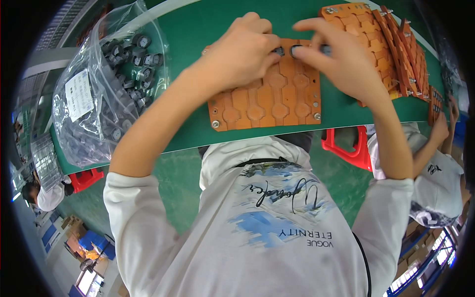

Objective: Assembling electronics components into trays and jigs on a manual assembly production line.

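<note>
An orange-brown fixture plate [267, 99] with rows of round recesses and corner screws lies flat on the green table. My left hand [247, 47] is over its far left part, thumb and fingers pinched at a small dark grey wheel-like part [279, 51]. My right hand [341, 57] is above the far right corner, index finger stretched out and thumb apart from it. The thumb tip touches a second dark part [295, 51] at the plate's far edge. Another dark part [325, 49] shows between thumb and fingers; whether it is held I cannot tell.
A clear plastic bag [94, 131] full of grey wheel-like parts lies open at the left. More orange-brown plates [363, 37] are piled and leaning at the far right. A red stool [349, 148] stands below the table edge [183, 147]. A co-worker's hand [439, 129] is at the right.
</note>
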